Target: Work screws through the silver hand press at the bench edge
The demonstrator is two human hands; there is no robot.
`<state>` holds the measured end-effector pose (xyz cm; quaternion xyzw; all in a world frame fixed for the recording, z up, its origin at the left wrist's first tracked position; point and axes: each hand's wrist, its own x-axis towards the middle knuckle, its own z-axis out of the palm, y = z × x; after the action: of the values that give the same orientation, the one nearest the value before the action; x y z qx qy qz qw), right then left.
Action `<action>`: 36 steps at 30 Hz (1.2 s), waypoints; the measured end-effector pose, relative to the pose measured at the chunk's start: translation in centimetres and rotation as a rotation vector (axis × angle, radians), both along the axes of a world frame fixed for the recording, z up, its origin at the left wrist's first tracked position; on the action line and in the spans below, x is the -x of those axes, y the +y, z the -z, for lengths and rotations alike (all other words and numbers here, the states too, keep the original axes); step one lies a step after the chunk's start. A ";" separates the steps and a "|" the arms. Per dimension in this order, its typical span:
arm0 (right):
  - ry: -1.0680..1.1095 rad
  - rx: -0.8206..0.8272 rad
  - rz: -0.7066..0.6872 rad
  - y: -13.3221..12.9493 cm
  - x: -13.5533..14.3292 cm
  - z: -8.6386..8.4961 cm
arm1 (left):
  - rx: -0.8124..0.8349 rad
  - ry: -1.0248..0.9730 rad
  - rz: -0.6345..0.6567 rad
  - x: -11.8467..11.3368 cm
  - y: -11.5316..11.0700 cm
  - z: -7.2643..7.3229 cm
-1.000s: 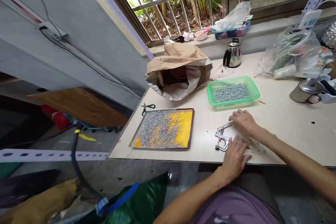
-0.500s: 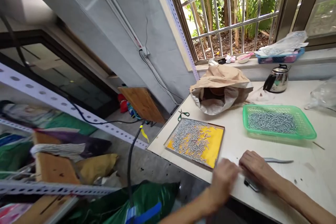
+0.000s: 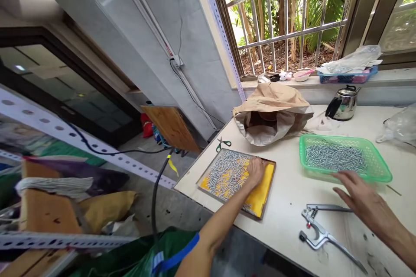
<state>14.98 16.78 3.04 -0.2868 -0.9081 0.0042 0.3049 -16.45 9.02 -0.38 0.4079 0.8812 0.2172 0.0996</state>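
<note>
My left hand (image 3: 256, 172) is down in the shallow tray (image 3: 273, 181), its fingers curled among small silvery metal pins (image 3: 227, 173) spread over a yellow bottom. The fingertips are hidden, so what they hold cannot be made out. My right hand (image 3: 364, 190) hovers open at the front edge of a green plastic basket (image 3: 378, 166), which holds many similar metal pins (image 3: 334, 158). Below that hand, hand pliers (image 3: 321, 234) with a spring and a black tip lie on the table with spread handles.
Small green-handled scissors (image 3: 223, 143) lie behind the tray. An open brown paper sack (image 3: 273, 108) stands further back, with a metal kettle (image 3: 344, 103) to its right. A clear plastic bag (image 3: 403, 127) rests at the right. The table edge (image 3: 221, 220) runs close to the tray's front.
My left hand has moved away from me into the tray. My right hand has let go of the pliers, which now lie on the table, and has moved right towards the basket.
</note>
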 end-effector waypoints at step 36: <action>0.064 0.411 -0.277 -9.8 9.6 -0.8 | -0.302 -1.257 -0.027 -3.2 -12.8 -4.7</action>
<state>5.40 7.00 3.86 -0.2153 -0.9087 0.2395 0.2655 -13.28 -3.80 4.31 0.2012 0.6196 0.5375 0.5354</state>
